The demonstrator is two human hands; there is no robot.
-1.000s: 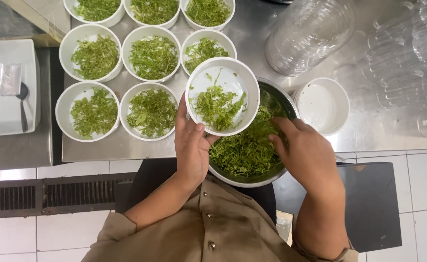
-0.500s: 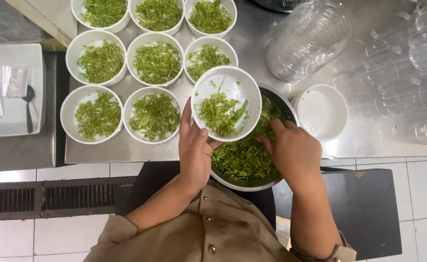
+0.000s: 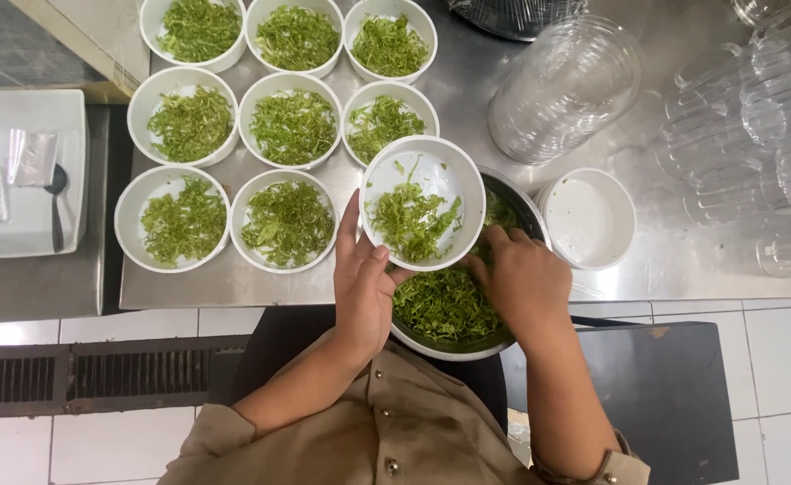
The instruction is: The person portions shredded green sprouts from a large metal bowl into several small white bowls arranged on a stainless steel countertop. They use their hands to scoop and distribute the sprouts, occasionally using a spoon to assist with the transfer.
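Head view: my left hand [image 3: 364, 292] holds a white bowl [image 3: 422, 203] of shredded greens, fingers clamped on its rim, above the metal bowl [image 3: 454, 310]. My right hand [image 3: 523, 280] sits in the metal bowl's greens, fingers curled together. Filled bowls [image 3: 286, 117] stand just left.

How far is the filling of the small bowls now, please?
Done: eight white bowls on the steel counter hold chopped greens. In hand: the left hand holds a ninth bowl, partly filled, while the right hand is in the metal bowl. Left: one empty bowl.
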